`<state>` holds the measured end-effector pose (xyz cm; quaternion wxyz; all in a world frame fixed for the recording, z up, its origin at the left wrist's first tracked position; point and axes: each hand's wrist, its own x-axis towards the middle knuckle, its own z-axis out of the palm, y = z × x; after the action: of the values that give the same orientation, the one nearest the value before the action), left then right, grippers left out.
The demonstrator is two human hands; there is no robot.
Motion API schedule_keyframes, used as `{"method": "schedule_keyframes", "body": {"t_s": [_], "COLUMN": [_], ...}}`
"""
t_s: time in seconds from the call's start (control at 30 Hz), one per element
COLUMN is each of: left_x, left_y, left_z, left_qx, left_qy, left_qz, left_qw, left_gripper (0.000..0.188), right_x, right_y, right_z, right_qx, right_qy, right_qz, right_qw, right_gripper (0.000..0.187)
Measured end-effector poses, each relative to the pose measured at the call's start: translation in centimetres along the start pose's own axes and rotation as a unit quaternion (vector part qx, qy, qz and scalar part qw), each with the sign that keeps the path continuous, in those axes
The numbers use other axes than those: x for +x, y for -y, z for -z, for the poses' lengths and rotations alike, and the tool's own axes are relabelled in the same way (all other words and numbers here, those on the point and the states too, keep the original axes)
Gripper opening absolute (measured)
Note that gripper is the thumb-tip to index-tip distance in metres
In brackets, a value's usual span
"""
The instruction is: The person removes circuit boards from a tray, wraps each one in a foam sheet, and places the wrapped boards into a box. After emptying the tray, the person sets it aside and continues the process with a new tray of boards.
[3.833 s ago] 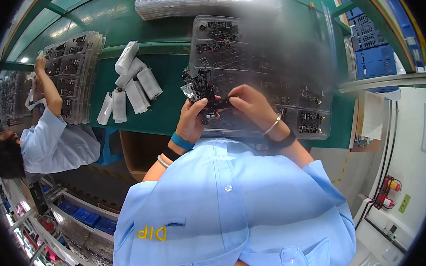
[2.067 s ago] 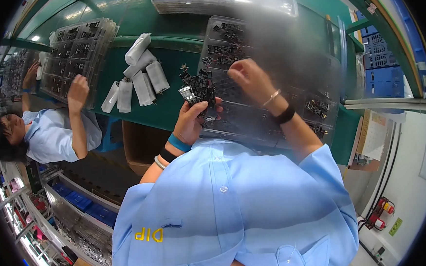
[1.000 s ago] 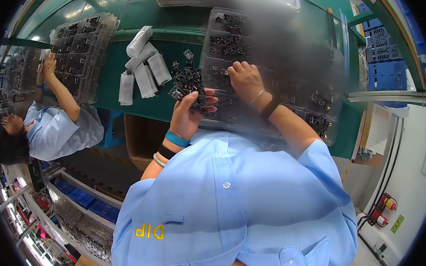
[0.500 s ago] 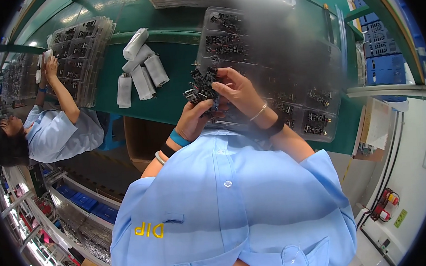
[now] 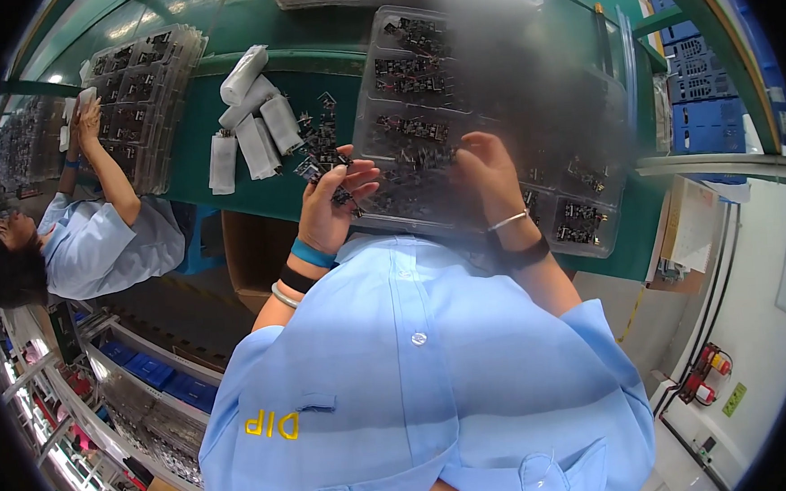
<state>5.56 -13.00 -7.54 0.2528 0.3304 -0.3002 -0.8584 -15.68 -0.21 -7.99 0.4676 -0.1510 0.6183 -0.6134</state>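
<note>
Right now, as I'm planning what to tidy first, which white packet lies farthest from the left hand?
The uppermost packet in the picture, lying aslant at the table's far side; the others lie nearer the left hand, which holds black parts.

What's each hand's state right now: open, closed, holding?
Left hand: holding a bunch of small black circuit-board assemblies.
Right hand: fingers curled over the clear compartmented tray; whether it grips anything can't be told.
</note>
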Motion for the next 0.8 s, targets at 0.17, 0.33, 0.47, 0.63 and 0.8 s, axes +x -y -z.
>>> {"method": "schedule_keyframes", "body": {"t_s": [0.17,0.33,0.47,0.63,0.8], "left_x": [-0.7,-1.5,-1.3,-1.0,-0.6], "left_y": [0.1,-0.2,0.0,0.9,2.4], "left_z": [0.4,-0.2,-0.2,-0.5,-0.3], "left_qx": [-0.001,0.023,0.029,0.091,0.155], "left_qy": [-0.015,-0.003,0.025,0.055,0.120], "left_qz": [0.011,0.029,0.046,0.073,0.080], "left_qw": [1.000,0.999,0.998,0.992,0.977], "left_gripper": [0.041,0.040,0.038,0.037,0.036], "right_x": [2.9,1.9,1.6,1.9,1.0], "right_y": [-0.9,-0.8,0.4,0.8,2.1], "right_z": [-1.4,-1.0,-1.4,-4.5,-5.9], "right_qx": [-0.078,-0.598,-0.623,-0.150,-0.034], "right_qy": [0.002,-0.049,0.005,0.083,0.123], "right_qz": [-0.034,0.257,0.253,0.084,-0.050], "right_qw": [0.996,0.758,0.740,0.982,0.991], "right_gripper": [0.027,0.026,0.024,0.020,0.016]}}
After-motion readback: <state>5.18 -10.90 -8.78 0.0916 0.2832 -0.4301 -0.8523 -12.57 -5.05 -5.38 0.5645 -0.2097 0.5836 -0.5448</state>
